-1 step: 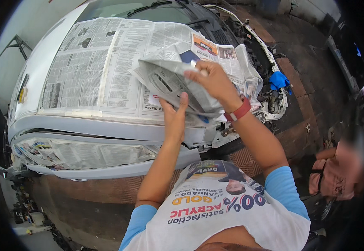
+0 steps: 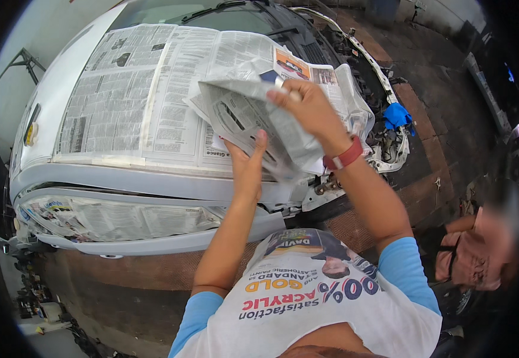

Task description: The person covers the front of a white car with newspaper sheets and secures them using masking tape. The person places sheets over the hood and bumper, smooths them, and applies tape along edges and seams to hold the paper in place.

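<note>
In front of me is a folded newspaper sheet (image 2: 226, 113), standing up and partly smeared by motion on its right side. My left hand (image 2: 249, 170) grips its lower edge, the thumb lying on the printed face. At the upper edge, the fingers of my right hand (image 2: 310, 110) pinch the paper; a red band circles that wrist. Behind the sheet, more newspaper (image 2: 113, 95) covers a broad panel of a white car, with pale tape (image 2: 98, 160) along its lower border. The held sheet hides part of that covering.
Below the panel, newspaper also fills a long side opening (image 2: 140, 218). Exposed front-end metal (image 2: 325, 191) and a blue cloth (image 2: 398, 115) lie to the right. Wipers (image 2: 212, 11) are at the far side. Another person in pink (image 2: 480, 253) is at the lower right.
The newspaper sheet has shifted slightly between my hands, its right part swinging open more. My right hand has moved a little to the right.
</note>
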The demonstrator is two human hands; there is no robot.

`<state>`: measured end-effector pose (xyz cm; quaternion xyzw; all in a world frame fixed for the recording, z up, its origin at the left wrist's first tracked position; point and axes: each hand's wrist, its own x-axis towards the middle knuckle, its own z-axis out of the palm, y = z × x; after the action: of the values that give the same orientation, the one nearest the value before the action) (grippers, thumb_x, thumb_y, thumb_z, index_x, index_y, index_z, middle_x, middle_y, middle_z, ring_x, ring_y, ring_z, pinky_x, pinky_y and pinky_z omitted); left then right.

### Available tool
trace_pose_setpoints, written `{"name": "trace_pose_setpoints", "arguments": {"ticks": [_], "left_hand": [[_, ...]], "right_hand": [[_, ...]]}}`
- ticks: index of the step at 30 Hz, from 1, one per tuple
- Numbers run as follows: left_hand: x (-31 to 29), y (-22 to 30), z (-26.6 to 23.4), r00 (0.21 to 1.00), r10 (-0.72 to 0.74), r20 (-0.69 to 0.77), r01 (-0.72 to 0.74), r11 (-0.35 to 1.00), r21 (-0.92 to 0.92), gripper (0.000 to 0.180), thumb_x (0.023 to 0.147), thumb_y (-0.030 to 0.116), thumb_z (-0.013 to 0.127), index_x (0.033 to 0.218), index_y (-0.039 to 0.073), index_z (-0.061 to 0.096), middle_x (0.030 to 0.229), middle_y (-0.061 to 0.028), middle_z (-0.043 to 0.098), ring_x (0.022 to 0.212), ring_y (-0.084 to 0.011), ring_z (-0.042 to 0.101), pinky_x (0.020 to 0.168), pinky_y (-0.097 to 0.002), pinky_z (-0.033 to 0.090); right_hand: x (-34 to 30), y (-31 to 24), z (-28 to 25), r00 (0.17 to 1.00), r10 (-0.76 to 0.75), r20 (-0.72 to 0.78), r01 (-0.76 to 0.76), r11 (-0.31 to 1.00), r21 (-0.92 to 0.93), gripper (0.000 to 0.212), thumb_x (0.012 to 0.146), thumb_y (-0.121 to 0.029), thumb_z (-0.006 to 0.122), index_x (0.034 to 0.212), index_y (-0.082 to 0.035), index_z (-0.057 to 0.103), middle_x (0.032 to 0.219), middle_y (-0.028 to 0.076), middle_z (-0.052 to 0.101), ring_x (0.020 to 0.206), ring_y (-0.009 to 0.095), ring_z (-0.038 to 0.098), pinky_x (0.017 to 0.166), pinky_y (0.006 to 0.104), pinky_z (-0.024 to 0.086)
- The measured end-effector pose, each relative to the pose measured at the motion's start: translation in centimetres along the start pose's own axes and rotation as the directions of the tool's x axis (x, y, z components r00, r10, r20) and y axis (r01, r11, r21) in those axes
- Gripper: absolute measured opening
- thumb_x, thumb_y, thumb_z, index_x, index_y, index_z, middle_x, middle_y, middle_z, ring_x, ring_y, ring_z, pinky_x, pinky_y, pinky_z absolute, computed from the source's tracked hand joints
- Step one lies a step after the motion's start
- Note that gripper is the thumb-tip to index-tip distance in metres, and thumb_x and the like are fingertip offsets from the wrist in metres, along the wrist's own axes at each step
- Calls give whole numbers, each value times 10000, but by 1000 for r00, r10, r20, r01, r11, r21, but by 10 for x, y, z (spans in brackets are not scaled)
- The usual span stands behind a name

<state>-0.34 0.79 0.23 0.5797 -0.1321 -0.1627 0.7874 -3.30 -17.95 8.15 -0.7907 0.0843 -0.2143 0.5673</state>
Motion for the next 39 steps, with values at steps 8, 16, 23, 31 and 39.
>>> {"name": "trace_pose_setpoints", "arguments": {"ticks": [8,16,23,31,39], "left_hand": [[24,4,-23,990,-28,140,84,907,-412,1035,1051,721,639,1770,89,246,1715,-196,423,1598,-331,418,1250,-509,474],[38,-3,-14,892,-222,394,403,786,-469,732,1133,523,510,1716,96,395,1686,-143,486,1509,-292,512,1229,-436,477],[71,-37,-1,921,-274,278,371,838,-400,469,1174,221,620,1580,6,527,1424,-142,694,1284,-235,697,1169,-348,548],[98,-2,-72,919,307,248,-390,799,457,466,1053,98,703,1498,-16,626,1383,-250,734,1217,-382,728,1038,-437,578],[60,43,-55,927,249,281,-350,304,886,476,904,16,775,1377,33,721,1321,-307,695,1161,-496,695,948,-552,585]], "right_hand": [[62,-183,-93,993,-81,-86,94,981,167,249,1095,-274,736,1110,-41,824,987,87,807,841,184,762,733,324,609],[133,-245,-91,835,-430,-344,483,872,83,386,1089,-303,705,1268,26,796,1181,227,807,1098,318,761,1031,426,582],[149,-321,-80,720,-374,-585,644,673,363,391,1025,-216,802,1276,77,739,1069,257,791,996,358,781,921,458,618],[163,-355,-139,738,-484,-470,604,785,141,371,1050,-256,775,1226,71,770,1071,223,799,971,330,764,911,448,603],[208,-336,-150,817,-474,-328,447,880,-157,378,1075,-296,748,1176,64,801,1074,189,808,946,302,746,901,439,588]]}}
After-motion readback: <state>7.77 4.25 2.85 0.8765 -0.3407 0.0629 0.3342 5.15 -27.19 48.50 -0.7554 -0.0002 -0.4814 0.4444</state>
